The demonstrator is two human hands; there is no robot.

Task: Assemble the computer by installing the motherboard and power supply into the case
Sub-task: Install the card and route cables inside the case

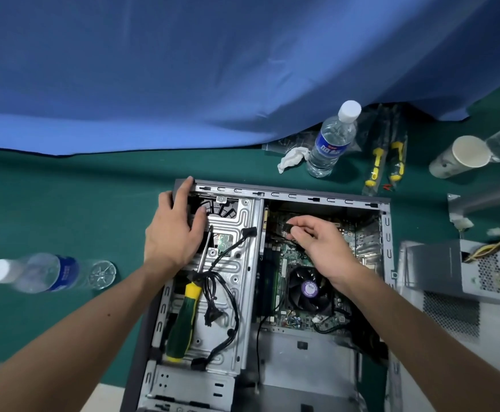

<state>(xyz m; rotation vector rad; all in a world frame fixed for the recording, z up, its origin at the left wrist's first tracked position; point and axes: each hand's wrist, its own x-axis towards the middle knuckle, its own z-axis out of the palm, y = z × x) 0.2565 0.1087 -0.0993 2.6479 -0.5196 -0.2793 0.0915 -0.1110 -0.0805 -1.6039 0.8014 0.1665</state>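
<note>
A: Where are the hands?

B: The left hand point(175, 230) lies spread on the far left corner of the case point(284, 194), fingers over the rim, grasping nothing. The right hand point(321, 243) pinches a small black plug point(287, 226) between thumb and forefinger, over the far part of the motherboard point(299, 318).

A: So the board is in the case?

B: Yes, it lies flat in the right bay, with the fan point(309, 288) near its middle. The right forearm covers part of it, so I cannot tell which socket lies under the plug.

A: And the power supply?

B: Outside, on the table point(64, 188) just right of the case; the power supply point(463, 269) sits with yellow wires point(492, 246) coming out at the top (its right end is cut off by the frame).

A: What crowds the left bay?

B: A screwdriver point(183, 319) lies on the drive cage point(234, 233), shaft running under the left palm, with black cables point(228, 307) looped beside it.

A: Around the case?

B: A bottle point(332, 141) stands beyond it by a crumpled tissue point(292, 157); bagged tools point(387, 153) and a paper cup point(460, 157) sit further right. Another bottle point(40, 273) to the left is blurred. A blue cloth point(183, 69) hides everything behind.
</note>
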